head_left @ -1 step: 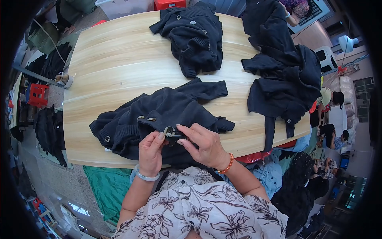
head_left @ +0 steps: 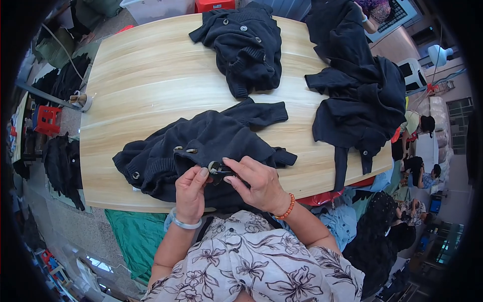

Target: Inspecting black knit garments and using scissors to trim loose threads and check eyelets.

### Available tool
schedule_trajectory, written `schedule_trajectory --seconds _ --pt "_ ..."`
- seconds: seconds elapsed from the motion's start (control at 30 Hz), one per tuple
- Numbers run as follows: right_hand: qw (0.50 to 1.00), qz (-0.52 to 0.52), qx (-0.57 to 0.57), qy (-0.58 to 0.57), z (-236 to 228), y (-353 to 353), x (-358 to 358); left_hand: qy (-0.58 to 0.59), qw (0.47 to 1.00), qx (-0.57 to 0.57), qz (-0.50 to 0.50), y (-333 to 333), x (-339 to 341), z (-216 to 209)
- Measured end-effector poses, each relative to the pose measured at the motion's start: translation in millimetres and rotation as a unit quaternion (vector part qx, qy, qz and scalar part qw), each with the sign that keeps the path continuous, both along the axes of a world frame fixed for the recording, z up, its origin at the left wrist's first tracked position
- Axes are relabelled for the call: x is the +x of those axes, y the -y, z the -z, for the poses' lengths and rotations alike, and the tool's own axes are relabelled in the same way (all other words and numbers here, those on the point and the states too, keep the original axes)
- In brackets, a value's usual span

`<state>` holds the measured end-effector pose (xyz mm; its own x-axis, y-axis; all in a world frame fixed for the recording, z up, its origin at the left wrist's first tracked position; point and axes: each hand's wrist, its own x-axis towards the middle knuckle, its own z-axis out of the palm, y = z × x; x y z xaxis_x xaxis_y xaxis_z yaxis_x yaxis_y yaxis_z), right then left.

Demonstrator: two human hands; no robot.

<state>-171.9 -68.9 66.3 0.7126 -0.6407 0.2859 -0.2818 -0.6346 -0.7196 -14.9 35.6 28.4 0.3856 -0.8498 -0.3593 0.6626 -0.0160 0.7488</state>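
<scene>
We look down on a pale wooden bench (head_left: 136,75), where a dark cardigan (head_left: 201,133) lies rumpled at the middle of the near edge, one sleeve stretched toward the right. Above that edge, our left hand (head_left: 191,189) has its grip pinched on the cardigan, thumb beside a pale button (head_left: 212,165). Our right hand (head_left: 259,183) meets it there, finger and thumb about something dark; we cannot tell whether its grip grasps cloth or a tool. A second cardigan (head_left: 251,53) sits at the far edge, buttons up, while dark garments (head_left: 359,100) line the right edge. We see a cup (head_left: 86,104) at the left edge and green cloth (head_left: 133,236) below the near left corner.
</scene>
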Motion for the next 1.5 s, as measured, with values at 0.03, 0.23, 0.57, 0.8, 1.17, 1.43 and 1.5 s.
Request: schedule_trajectory --seconds 0.03,0.23,0.57,0.8,1.17,1.43,1.5 --pt "1.0 0.0 0.0 0.0 0 -1 1 0.01 1.0 -0.004 -0.005 -1 -1 0" --pt "0.999 -0.004 0.035 0.023 0 -4 0 -0.005 1.0 -0.015 0.001 -2 -4 -3" --pt "1.0 0.009 -0.003 0.011 0 -8 0 -0.023 1.0 -0.02 0.006 -4 -9 1" --pt "0.999 0.013 -0.038 0.028 8 -9 2 -0.038 0.999 -0.021 0.012 -7 -10 1" --pt "0.993 0.039 0.087 0.073 9 -13 -1 -0.065 0.998 -0.011 0.0 -10 -9 2" --pt "0.983 0.037 0.144 0.106 19 -12 0 -0.043 0.999 -0.019 0.005 -15 -12 -1" --pt "0.965 0.016 0.246 0.09 10 -8 -3 -0.036 0.999 -0.022 0.01 -17 -12 -5"
